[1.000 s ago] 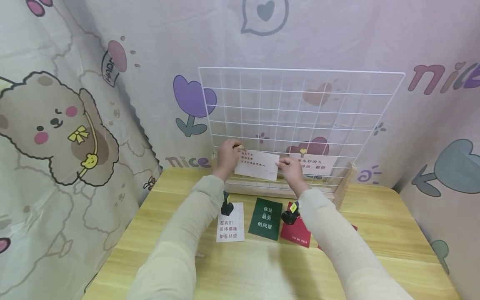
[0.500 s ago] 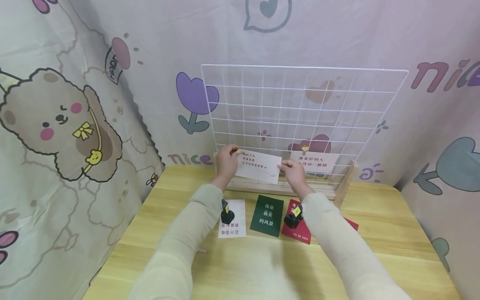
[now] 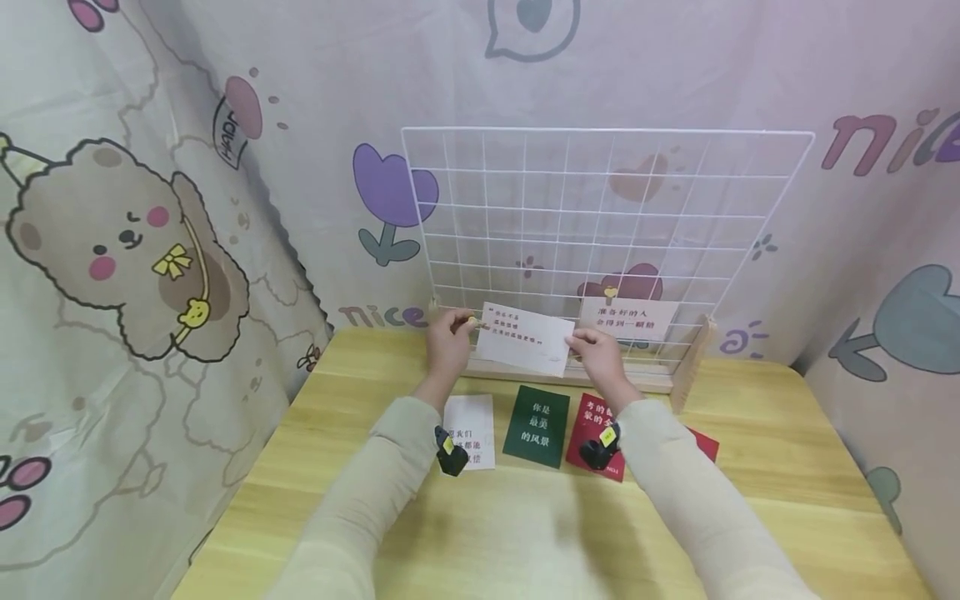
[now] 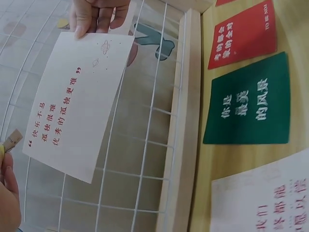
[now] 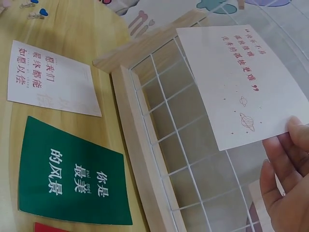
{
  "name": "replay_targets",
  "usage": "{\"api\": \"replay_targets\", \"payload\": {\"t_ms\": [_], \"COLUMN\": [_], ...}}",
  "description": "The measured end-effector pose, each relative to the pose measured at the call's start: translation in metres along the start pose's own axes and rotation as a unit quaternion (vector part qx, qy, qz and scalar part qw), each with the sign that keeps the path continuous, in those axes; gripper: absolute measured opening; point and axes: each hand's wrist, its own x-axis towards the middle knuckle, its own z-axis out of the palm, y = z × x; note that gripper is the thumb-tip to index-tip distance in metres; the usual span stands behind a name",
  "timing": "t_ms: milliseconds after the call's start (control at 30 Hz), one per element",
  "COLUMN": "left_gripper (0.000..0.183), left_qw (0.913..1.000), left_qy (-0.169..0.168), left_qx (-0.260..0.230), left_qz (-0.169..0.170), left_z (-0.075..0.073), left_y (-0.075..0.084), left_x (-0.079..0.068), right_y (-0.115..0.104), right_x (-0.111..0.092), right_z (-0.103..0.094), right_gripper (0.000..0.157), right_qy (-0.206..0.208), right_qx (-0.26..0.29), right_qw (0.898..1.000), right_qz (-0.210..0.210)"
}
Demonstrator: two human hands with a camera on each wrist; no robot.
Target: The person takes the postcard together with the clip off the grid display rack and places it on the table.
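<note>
In front of a white wire grid is a white card with red writing, tilted slightly down to the right. My right hand pinches its right edge between thumb and fingers. By the card's left edge, my left hand holds a small wooden clothespin with a yellow piece on it. In the left wrist view the clothespin's tip is apart from the card. Another white card hangs on the grid to the right, below a yellow-heart clothespin.
A wooden base supports the grid. On the table in front lie a white card, a green card and red cards. Blue-heart clothespins lie beyond the white card in the right wrist view.
The card and my right hand have shifted right and a little down. My left hand has drawn back from the card's upper left corner, and the clothespin in it now shows.
</note>
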Motion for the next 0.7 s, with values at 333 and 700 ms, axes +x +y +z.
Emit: {"api": "replay_targets", "payload": {"t_ms": [333,700], "left_gripper": [0.017,0.017], "left_qw": [0.9984,0.9965], "left_qy": [0.021,0.03], "left_qx": [-0.047,-0.034], "left_qz": [-0.024,-0.071], "left_z": [-0.006,-0.022], "left_y": [-0.006,-0.021], "left_x": [-0.026,-0.049], "right_y": [0.007,0.021], "right_x": [-0.015,-0.035], "right_z": [-0.009,-0.015], "right_gripper": [0.024,0.024], "right_qy": [-0.001,0.003], "right_qx": [-0.017,-0.023], "right_qw": [1.0,0.999], "right_qz": [0.01,0.034]}}
